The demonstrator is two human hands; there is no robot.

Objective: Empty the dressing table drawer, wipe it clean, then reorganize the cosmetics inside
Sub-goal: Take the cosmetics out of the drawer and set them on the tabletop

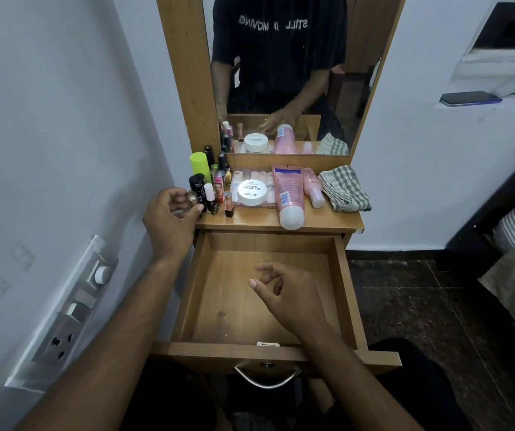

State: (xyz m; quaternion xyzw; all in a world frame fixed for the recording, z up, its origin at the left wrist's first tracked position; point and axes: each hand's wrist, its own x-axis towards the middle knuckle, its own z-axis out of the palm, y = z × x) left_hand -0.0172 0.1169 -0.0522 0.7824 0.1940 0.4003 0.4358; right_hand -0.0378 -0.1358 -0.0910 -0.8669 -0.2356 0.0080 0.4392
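Drawer [343,293] pulled open toward the person, pink tube [289,194] cap-forward

We see a dim, evenly lit room with a cool cast on the white walls. A soft bright patch lies on the drawer [219,306] floor near its middle, and the white jar lid [251,191] and the pink tube [289,197] catch pale glare. Shadows are faint and diffuse. The wide lens bows the mirror frame [184,73] and the wall switch panel [69,309] toward the edges. The corners go soft and slightly dark.
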